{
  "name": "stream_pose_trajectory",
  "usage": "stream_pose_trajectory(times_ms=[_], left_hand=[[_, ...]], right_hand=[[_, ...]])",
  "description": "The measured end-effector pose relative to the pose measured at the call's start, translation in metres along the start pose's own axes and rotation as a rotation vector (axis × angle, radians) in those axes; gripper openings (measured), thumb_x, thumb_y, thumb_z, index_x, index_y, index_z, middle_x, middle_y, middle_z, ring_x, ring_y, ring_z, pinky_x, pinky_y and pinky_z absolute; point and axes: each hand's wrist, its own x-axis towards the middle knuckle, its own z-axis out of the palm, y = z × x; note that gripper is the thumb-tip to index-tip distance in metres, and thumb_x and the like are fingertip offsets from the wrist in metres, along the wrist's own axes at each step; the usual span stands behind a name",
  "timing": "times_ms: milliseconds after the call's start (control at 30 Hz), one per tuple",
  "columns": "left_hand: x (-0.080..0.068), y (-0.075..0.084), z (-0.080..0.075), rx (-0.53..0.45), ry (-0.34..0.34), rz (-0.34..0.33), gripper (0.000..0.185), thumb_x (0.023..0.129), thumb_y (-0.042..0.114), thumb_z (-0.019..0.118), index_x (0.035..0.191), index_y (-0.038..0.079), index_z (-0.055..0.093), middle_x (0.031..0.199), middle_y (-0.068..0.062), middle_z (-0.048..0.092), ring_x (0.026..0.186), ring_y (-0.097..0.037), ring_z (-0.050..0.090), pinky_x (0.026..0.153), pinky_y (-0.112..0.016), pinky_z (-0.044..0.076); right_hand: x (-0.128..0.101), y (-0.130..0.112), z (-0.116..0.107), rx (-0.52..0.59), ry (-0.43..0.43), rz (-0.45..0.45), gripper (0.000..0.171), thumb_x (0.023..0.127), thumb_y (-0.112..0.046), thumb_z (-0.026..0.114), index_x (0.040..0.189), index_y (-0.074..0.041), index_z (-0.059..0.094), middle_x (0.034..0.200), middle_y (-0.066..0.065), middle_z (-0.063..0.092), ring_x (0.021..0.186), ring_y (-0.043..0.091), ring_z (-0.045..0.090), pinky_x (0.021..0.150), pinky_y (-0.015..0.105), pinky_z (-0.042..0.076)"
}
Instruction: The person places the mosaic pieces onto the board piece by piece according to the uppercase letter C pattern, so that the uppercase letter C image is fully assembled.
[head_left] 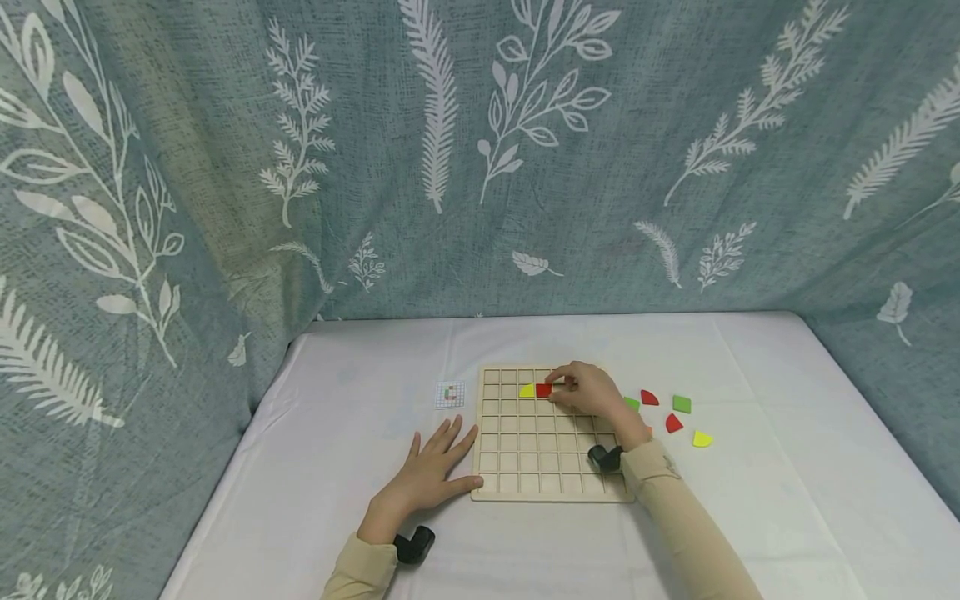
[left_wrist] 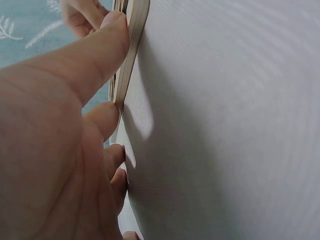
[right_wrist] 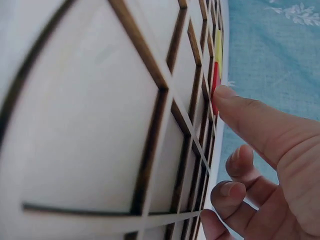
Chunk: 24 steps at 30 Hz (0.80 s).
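Observation:
A light wooden grid board (head_left: 517, 442) lies flat on the white table. In an upper row of it sit a yellow quarter-circle tile (head_left: 528, 391) and, directly to its right, a red square tile (head_left: 543, 390). My right hand (head_left: 588, 390) reaches over the board and pinches the red tile at its right side; in the right wrist view the thumb (right_wrist: 250, 112) meets the tile's edge. Spread beside the board's left edge, my left hand (head_left: 431, 471) has its fingers straight. Its thumb (left_wrist: 95, 57) touches the wooden edge in the left wrist view.
Right of the board lie loose tiles: red quarter-circles (head_left: 649, 397), a green square (head_left: 682, 404), a yellow quarter-circle (head_left: 702, 438), and others partly behind the right wrist. A small printed pattern card (head_left: 450, 394) lies left of the board. A leaf-patterned curtain (head_left: 465, 250) hangs behind the table.

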Motion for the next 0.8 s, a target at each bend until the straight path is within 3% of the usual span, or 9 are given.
stream_pose_trajectory(times_ms=[367,800], left_hand=[[0.000,0.000,-0.001,0.001,-0.004,0.001,0.072,0.086,0.048,0.059,0.145,0.016,0.033,0.153,-0.013,0.021,0.142,-0.033,0.013,0.110,-0.063,0.001],[0.000,-0.001,-0.001,-0.001,-0.006,-0.003,0.072,0.086,0.050,0.058,0.145,0.017,0.033,0.153,-0.012,0.020,0.142,-0.032,0.013,0.110,-0.063,0.002]], right_hand=[[-0.008,0.002,-0.007,0.034,0.025,0.010,0.024,0.083,-0.017,0.070,0.106,-0.010,0.069,0.079,0.002,0.054,0.064,0.014,0.043,0.056,0.025,0.036],[-0.019,0.004,-0.011,-0.010,0.045,0.018,0.022,0.084,-0.020,0.069,0.105,-0.013,0.070,0.076,0.001,0.052,0.059,0.013,0.040,0.052,0.025,0.034]])
